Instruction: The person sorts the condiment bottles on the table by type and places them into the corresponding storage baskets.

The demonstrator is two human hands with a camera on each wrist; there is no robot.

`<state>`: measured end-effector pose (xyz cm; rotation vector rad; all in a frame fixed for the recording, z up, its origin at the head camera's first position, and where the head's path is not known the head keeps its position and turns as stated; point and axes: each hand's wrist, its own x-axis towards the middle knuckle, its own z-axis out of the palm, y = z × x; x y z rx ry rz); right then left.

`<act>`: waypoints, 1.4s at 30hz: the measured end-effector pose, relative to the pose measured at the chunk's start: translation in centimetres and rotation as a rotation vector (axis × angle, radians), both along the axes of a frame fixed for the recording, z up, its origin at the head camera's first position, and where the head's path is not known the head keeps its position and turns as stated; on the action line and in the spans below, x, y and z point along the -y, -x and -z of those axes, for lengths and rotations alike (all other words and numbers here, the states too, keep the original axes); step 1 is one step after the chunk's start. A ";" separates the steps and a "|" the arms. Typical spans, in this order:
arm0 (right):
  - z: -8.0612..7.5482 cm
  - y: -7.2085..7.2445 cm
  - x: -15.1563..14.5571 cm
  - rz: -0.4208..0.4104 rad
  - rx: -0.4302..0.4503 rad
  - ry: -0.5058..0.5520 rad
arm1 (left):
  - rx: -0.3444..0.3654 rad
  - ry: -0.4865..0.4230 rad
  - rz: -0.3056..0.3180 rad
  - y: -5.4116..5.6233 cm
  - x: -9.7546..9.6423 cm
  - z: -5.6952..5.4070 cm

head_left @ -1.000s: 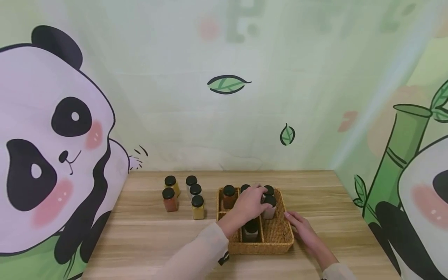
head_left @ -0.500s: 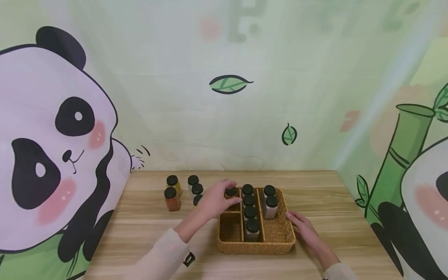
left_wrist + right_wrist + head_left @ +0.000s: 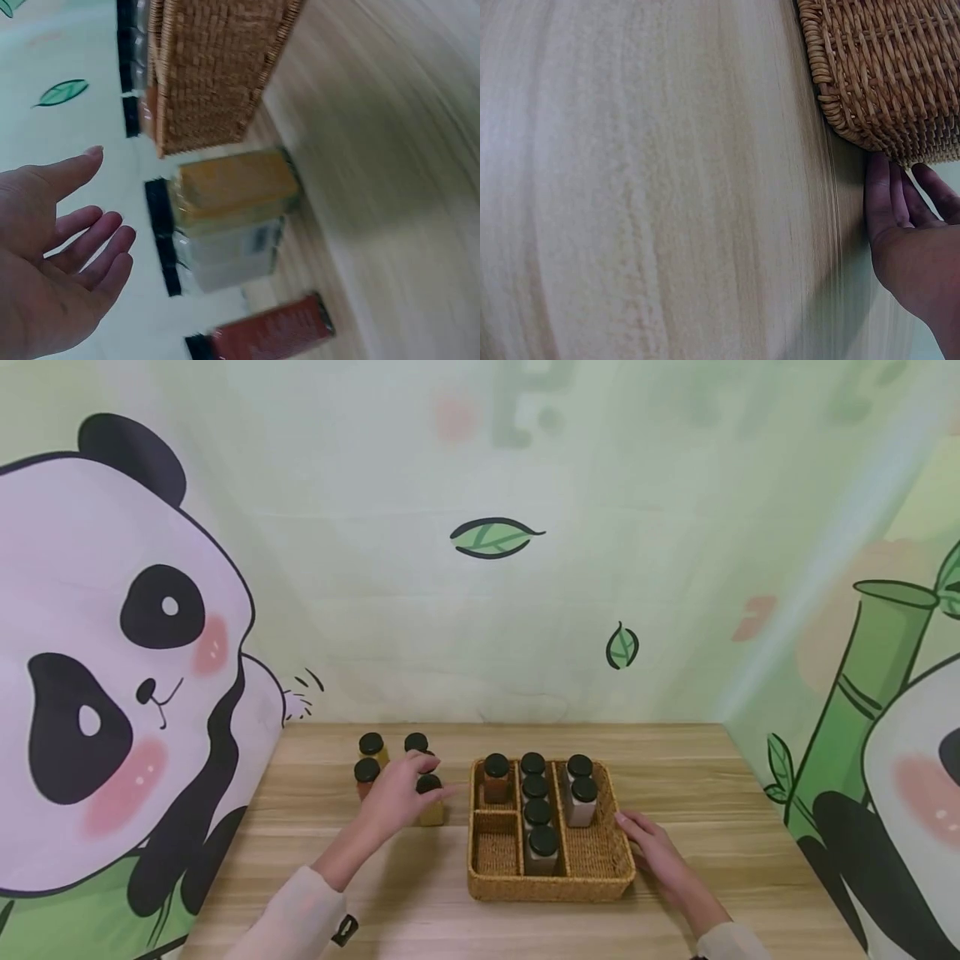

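Observation:
My left hand (image 3: 392, 795) is over the jars on the table left of the basket, its thumb and fingers apart and nothing between them. Closest to it is a black-lidded jar of yellow powder (image 3: 236, 184), partly hidden by the hand in the head view. Beside that are jars with pale contents (image 3: 229, 259) and a jar of red powder (image 3: 274, 330). A woven basket (image 3: 551, 888) stands to the right, with a red-brown jar (image 3: 496, 785) in its back-left compartment. My right hand (image 3: 658, 853) rests with extended fingers against the basket's right side.
Dividers split the basket into compartments. Several black-lidded jars (image 3: 542, 853) line its middle one, and two pale jars (image 3: 581, 810) stand at the back of the right one. Another yellow jar (image 3: 372, 747) stands at the back left. A panda-print backdrop (image 3: 360, 568) rises behind the table.
My left hand has moved left from over the right part of the basket, across the red-brown jar, to the jars on the table. The right hand stays at the basket's side.

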<state>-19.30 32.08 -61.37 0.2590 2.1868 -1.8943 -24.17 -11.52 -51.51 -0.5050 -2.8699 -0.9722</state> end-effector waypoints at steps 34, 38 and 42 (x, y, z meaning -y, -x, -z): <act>0.5 0.1 0.1 0.034 -0.003 0.019 | -0.041 0.056 0.004 1.2 1.7 4.3; 0.5 0.1 0.0 0.029 -0.006 0.015 | -0.042 0.060 0.004 1.3 1.6 4.3; 0.4 0.1 0.1 0.021 -0.013 0.011 | -0.037 0.060 -0.004 1.3 1.6 4.3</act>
